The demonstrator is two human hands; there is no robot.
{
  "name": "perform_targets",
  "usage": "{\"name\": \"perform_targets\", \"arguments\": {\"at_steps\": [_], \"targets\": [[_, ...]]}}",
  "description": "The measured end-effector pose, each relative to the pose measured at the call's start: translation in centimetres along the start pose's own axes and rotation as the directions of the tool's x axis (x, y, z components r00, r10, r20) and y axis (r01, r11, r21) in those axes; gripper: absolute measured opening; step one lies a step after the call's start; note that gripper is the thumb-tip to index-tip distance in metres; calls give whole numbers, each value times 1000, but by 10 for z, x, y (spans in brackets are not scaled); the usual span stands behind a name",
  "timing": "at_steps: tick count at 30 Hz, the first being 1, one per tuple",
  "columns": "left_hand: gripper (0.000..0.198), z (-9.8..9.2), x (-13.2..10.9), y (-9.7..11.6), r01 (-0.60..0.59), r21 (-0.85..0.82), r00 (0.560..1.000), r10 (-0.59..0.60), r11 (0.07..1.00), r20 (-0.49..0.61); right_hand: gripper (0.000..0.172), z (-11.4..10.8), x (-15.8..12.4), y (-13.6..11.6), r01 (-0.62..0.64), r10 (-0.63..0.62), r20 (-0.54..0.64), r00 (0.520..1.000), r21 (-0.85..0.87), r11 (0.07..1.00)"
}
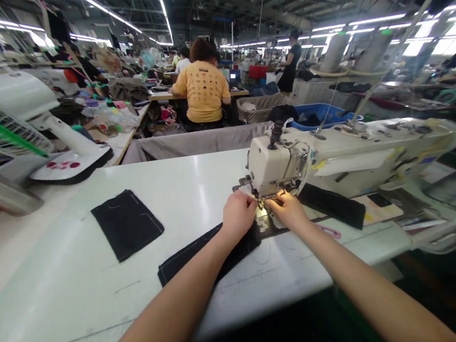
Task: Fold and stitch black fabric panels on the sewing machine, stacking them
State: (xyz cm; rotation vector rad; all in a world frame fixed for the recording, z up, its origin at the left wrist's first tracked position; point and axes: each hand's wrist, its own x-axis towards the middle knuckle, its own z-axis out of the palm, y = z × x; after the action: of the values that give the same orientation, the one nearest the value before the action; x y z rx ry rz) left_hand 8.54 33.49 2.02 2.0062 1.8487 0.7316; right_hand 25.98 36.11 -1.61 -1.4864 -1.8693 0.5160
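Fabric (pixel 237 253) slants lengthwise, lower left to upper right; hands (pixel 237 215) curled, grip unclear

Looks like a sewing workshop: shows a sewing machine (pixel 340 147) on a white bench (pixel 164 189) right of centre, thread cones (pixel 333 52) at upper right, a seated co-worker (pixel 204 91) at upper centre, and strip lights (pixel 162 5) under a beamed roof (pixel 233 0).
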Motion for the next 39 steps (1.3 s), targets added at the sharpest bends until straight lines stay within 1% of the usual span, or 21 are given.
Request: {"name": "perform_targets", "arguments": {"at_steps": [18,26,31,39], "targets": [[22,2,0,-1,12,-24,1000,-13,1000,-26,18,-2,0,-4,-33,33,18,999,-31,999],[21,2,3,-4,-12,-41,1000,12,999,-10,17,-3,-2,-8,-57,58,4,998,-36,998],[21,3,4,-6,-28,-53,1000,28,998,-5,13,-3,-1,-10,-47,47,-7,999,-33,998],[20,5,6,-9,-43,-67,999,43,997,-8,13,-4,-1,-10,-52,52,-2,999,-32,998]]}}
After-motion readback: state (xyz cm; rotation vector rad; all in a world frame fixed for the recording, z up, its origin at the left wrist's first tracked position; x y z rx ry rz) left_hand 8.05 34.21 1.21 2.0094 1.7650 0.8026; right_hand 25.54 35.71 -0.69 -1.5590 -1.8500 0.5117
